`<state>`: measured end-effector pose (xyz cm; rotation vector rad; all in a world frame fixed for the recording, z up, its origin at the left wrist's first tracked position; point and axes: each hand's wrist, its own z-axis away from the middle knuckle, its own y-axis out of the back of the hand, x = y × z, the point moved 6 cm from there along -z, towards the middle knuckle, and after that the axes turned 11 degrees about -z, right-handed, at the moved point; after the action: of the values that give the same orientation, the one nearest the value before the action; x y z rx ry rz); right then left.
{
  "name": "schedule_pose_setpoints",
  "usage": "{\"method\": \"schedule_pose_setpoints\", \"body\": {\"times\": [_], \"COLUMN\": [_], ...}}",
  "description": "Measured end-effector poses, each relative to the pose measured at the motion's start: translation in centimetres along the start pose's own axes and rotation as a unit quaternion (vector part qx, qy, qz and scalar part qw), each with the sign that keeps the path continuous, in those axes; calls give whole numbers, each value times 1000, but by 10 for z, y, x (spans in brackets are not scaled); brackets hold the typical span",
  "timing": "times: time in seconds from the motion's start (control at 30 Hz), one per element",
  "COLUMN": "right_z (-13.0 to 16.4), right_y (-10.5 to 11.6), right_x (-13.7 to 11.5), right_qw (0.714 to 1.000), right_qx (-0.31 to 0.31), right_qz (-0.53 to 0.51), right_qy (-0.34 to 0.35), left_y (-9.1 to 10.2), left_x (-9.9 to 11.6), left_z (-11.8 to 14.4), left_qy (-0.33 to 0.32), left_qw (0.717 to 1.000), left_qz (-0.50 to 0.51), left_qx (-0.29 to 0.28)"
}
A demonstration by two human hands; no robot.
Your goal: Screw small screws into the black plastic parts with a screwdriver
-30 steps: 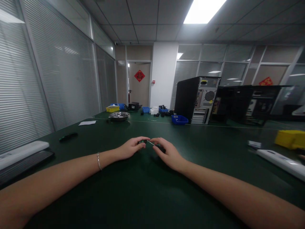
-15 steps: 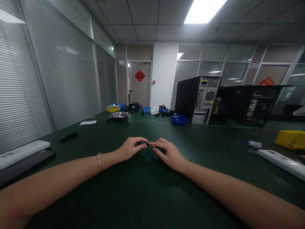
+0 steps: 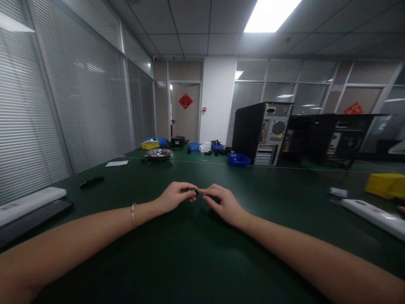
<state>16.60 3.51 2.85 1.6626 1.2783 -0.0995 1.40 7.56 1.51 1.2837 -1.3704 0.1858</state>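
My left hand [image 3: 173, 197] is closed in a pinch around a small dark part [image 3: 194, 191] with a hint of green, too small to name. From the other side my right hand [image 3: 228, 207] meets it, index fingertip at the part's edge. A slim dark object [image 3: 215, 198] shows under the curled fingers of that hand; most of it is hidden, so its kind is unclear. Both hands are over the dark green tabletop [image 3: 190, 257], fingertips almost touching.
Left lie a black-green object [image 3: 91, 181], a white long box [image 3: 31, 204] and a white paper [image 3: 116, 163]. A metal bowl [image 3: 158, 154] and a blue bin [image 3: 238, 159] stand farther back, beside a computer tower [image 3: 249, 133]. At right are a power strip [image 3: 375, 215] and yellow bin [image 3: 384, 185].
The small part has turned slightly in my left fingers, so less green shows. Both hands otherwise stay in nearly the same place.
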Motion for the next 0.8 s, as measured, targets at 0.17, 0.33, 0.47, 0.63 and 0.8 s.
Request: {"method": "schedule_pose_setpoints", "body": {"times": [0.17,0.33,0.47,0.63,0.8], "right_z": [0,-1,-1,-1,-1], "right_y": [-1,-3,-3,-2,0], "right_x": [3,6,5,3,0], "right_qw": [1000,1000,1000,1000,1000], "right_qx": [-2,-4,-2,2,0], "right_qz": [-4,-6,-3,-8,-9], "right_qy": [4,9,9,7,9], "left_y": [0,1,0,-2,0], "left_x": [4,12,9,0,1], "left_z": [2,6,3,-1,1], "left_qy": [4,-12,-13,2,-12], "left_qw": [1000,998,999,1000,1000], "left_qz": [0,-59,-32,14,-6], "left_qx": [-4,12,4,2,11]}}
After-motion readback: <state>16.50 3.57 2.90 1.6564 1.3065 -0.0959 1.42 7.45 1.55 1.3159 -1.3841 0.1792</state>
